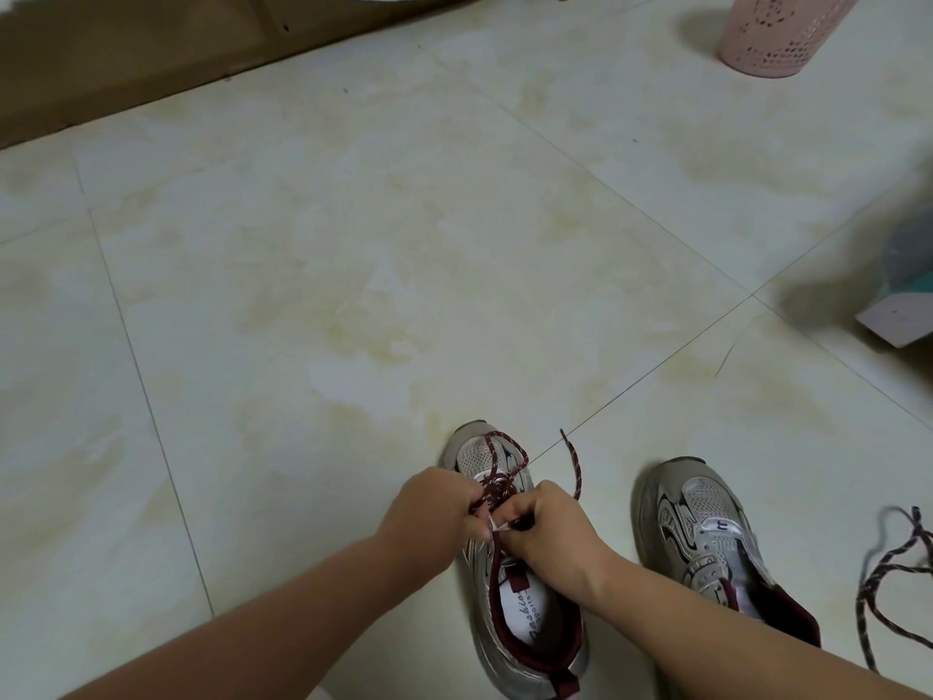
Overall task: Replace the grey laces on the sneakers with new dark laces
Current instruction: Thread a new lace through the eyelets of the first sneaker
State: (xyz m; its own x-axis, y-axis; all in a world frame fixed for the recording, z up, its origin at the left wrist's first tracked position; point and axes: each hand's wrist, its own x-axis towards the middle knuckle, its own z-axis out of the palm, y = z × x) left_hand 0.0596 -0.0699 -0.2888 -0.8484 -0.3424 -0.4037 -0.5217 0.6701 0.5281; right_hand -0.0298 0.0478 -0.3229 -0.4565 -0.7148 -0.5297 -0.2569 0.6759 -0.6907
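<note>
Left sneaker (510, 573) at 6 o'clock on the floor (353, 295) — we pinch its dark lace (505, 477) with left hand (429, 512) and right hand (550, 527) over the eyelets | right sneaker (707, 538) at 4 o'clock, unlaced | spare lace (888, 573) far right | pink bin (777, 32) at 1 o'clock

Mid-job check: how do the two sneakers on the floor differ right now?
The left sneaker carries a dark red lace threaded over its front; the right sneaker shows no lace at all. The left hand and right hand both pinch that lace over the left sneaker; nothing touches the right sneaker. A loose dark lace lies on the floor beside the right sneaker. Both are silver-grey with maroon lining, upright, toes pointing away.
</note>
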